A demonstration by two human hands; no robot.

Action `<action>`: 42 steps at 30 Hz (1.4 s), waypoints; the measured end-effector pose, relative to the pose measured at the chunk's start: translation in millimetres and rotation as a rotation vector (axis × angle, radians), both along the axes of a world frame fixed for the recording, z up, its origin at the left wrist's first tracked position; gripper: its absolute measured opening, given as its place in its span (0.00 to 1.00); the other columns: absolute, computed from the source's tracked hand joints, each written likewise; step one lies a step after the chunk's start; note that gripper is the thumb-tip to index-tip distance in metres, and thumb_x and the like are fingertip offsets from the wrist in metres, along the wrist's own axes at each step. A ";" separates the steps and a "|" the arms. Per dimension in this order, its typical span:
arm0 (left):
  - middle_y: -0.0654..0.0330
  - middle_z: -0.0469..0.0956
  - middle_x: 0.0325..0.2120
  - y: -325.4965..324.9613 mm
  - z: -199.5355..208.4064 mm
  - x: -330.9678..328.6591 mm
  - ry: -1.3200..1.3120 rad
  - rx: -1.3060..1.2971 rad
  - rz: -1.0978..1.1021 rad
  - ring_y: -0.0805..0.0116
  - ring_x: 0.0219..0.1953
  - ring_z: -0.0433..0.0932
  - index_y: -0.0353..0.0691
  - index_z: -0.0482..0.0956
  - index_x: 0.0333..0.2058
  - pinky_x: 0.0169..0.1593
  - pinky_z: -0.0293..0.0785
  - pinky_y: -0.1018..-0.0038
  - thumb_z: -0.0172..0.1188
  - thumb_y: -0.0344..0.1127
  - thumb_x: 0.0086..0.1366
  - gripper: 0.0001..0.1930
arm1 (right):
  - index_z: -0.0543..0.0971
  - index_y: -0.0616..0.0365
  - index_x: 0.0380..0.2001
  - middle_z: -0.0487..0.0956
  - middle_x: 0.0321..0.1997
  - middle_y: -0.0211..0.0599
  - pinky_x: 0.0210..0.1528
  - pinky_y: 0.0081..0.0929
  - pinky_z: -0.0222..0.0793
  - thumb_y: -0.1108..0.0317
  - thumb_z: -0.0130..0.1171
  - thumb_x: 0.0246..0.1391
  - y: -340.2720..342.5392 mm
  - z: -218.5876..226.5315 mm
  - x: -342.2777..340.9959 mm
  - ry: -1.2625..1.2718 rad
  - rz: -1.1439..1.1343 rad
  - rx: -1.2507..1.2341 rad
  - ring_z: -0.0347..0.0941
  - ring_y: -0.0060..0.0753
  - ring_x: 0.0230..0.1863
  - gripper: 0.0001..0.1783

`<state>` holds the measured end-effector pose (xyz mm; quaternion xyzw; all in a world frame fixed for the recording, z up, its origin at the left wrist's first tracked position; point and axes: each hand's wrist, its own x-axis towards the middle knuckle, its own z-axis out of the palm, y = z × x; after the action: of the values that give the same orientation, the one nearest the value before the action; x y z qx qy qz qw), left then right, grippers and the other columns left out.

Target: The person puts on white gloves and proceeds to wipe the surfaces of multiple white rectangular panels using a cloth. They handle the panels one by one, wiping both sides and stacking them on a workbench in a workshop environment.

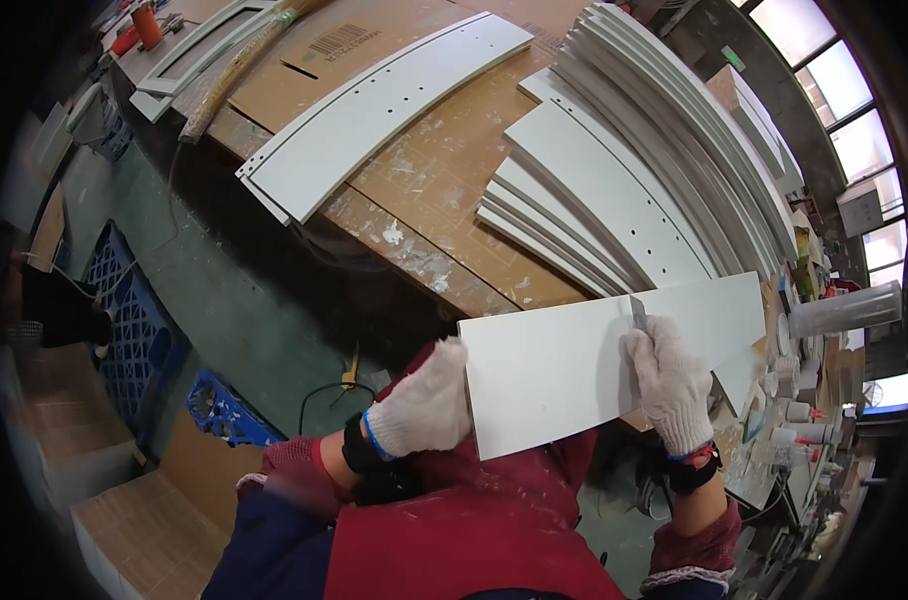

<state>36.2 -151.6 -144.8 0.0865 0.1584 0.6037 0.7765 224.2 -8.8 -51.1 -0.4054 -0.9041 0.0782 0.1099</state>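
Observation:
A long white panel (544,385) lies tilted in front of me, its far right part reaching over the table edge. My left hand (421,402), in a white knitted glove, is closed on the panel's left end. My right hand (674,385), gloved the same way, pinches a small flat grey piece (639,312) upright against the panel's face; whether it is a scraper or a sanding pad I cannot tell. Just beyond, a fanned stack of curved white panels (674,150) rests on the table, some with rows of small holes (614,190).
On the cardboard-covered table (424,215) lie more curved, drilled white panels (374,115). A wrapped stick-like roll (236,75) lies at the far left. Blue plastic pallets (134,310) and cardboard boxes (154,520) stand on the floor at left. Bottles and a clear cylinder (849,310) crowd the right side.

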 end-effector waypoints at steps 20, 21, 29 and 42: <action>0.46 0.77 0.38 -1.4 29.1 -13.2 0.720 -0.121 -0.004 0.54 0.36 0.80 0.25 0.64 0.53 0.33 0.83 0.60 0.59 0.24 0.56 0.25 | 0.75 0.63 0.39 0.77 0.33 0.29 0.35 0.18 0.67 0.69 0.51 0.60 -28.6 -16.6 111.7 0.610 -0.229 -1.060 0.69 0.15 0.32 0.09; 0.46 0.77 0.37 -8.3 24.3 -20.0 1.036 -0.100 0.050 0.55 0.35 0.80 0.23 0.66 0.51 0.32 0.83 0.62 0.61 0.24 0.55 0.25 | 0.75 0.65 0.38 0.77 0.36 0.33 0.38 0.20 0.67 0.69 0.51 0.59 -26.9 -17.2 115.3 0.718 -0.229 -1.040 0.70 0.20 0.35 0.10; 0.49 0.80 0.43 -24.3 66.1 -37.5 1.588 0.478 0.041 0.62 0.41 0.81 0.31 0.77 0.45 0.42 0.78 0.71 0.63 0.26 0.56 0.16 | 0.80 0.66 0.36 0.62 0.63 0.54 0.58 0.38 0.67 0.73 0.60 0.53 -34.2 2.0 141.0 1.273 0.066 -0.611 0.62 0.48 0.63 0.09; 0.38 0.57 0.61 -34.8 -25.4 -27.6 0.521 -0.008 0.586 0.49 0.60 0.65 0.30 0.56 0.62 0.57 0.70 0.55 0.49 0.40 0.69 0.28 | 0.76 0.65 0.25 0.69 0.57 0.58 0.54 0.32 0.66 0.72 0.59 0.51 -58.1 -25.6 151.5 1.080 -0.212 -0.728 0.68 0.40 0.56 0.07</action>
<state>8.6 -186.4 -170.2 0.1850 0.3707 0.7571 0.5051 375.7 -66.9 -76.7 -0.4073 -0.5928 0.5601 0.4111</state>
